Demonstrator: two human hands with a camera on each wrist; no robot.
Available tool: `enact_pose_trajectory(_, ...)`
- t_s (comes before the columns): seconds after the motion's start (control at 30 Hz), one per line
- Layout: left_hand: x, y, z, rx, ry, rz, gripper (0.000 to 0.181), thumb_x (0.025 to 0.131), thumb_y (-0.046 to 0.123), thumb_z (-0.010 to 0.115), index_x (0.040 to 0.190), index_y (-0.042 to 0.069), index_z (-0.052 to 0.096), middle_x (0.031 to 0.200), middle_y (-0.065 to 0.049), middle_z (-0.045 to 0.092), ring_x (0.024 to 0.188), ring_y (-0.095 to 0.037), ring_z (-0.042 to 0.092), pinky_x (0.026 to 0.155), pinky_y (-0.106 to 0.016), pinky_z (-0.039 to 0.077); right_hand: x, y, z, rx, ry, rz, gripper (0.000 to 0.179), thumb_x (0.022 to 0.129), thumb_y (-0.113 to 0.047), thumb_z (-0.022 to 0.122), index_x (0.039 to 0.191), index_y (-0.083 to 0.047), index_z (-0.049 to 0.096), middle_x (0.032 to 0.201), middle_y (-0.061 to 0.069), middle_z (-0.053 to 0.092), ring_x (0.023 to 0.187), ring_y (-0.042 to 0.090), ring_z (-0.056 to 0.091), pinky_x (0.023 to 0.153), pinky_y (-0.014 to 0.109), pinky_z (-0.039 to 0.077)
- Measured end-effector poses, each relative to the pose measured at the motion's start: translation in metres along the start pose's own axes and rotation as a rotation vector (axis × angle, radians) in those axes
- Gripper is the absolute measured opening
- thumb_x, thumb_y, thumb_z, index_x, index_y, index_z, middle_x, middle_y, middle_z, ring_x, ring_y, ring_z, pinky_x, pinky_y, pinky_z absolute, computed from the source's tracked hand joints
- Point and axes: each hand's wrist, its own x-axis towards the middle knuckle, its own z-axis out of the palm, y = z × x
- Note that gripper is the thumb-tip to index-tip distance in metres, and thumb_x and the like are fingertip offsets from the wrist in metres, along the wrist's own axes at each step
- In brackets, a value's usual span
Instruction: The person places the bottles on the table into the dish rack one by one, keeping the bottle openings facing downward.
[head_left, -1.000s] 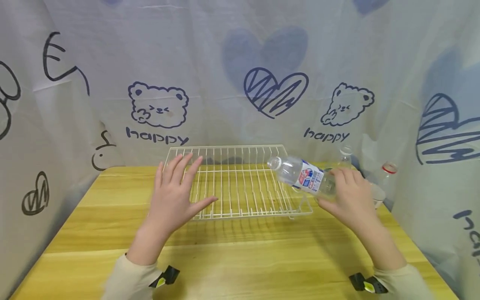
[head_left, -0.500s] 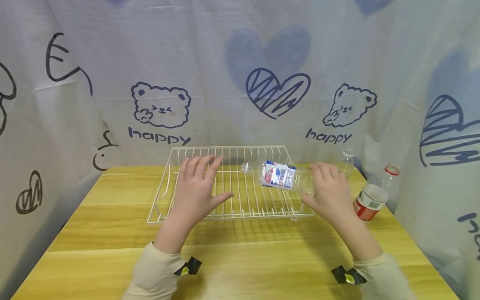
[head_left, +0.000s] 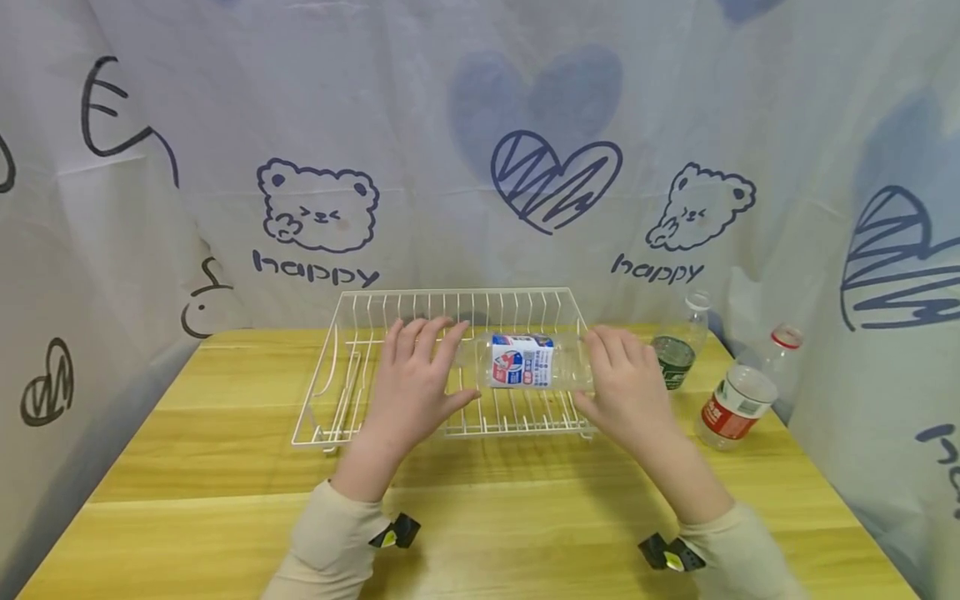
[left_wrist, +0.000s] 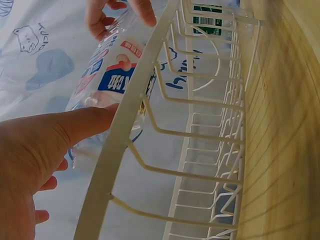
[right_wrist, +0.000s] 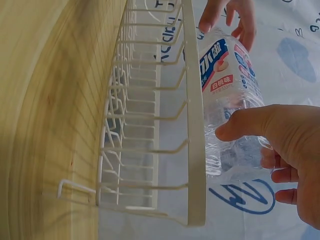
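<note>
A clear plastic bottle with a white, blue and red label lies sideways over the white wire rack, its neck end to the left. My right hand grips its base end, thumb at the near side and fingers over the far side. Around the neck end, my left hand has its thumb and fingers on either side. In the left wrist view the bottle is just above the rack's front bar, with the left thumb against it. The right wrist view shows the right thumb on the bottle's lower body.
To the rack's right stand a bottle with a red label and red cap ring and, farther back, a bottle with a dark green label. Underneath is a wooden table. White cloth with drawings hangs behind and at both sides.
My right hand has carried the bottle left from beside the rack to over it, levelling it. The left hand has moved right and taken the neck end.
</note>
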Motion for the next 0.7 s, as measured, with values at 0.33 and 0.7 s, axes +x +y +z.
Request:
enact_pose_trajectory(0.33,-0.001,0.005,0.002,0.006,0.045,0.039,0.089,0.063,0.051,0.087,0.136,0.015,0.051,0.131,-0.007,0.055,0.121,-0.029,0.045,0.116,-0.054,0.029,0.005,-0.017,0.0,0.015,0.007,-0.014,0.075,0.063,-0.025,0.086,0.125,0.0,0.053,0.124,0.018,0.058,0.113,0.036,0.052,0.093,0.049,0.046)
enact_pose_trajectory(0.7,-0.002,0.007,0.0,0.043,0.07,0.054,0.087,0.06,0.046,0.09,0.13,0.008,0.055,0.126,-0.008,0.06,0.117,-0.028,0.048,0.113,-0.05,0.034,0.007,-0.024,0.001,-0.008,0.046,-0.036,0.075,0.062,-0.024,0.086,0.125,0.0,0.054,0.124,0.018,0.058,0.11,0.035,0.053,0.089,0.046,0.047)
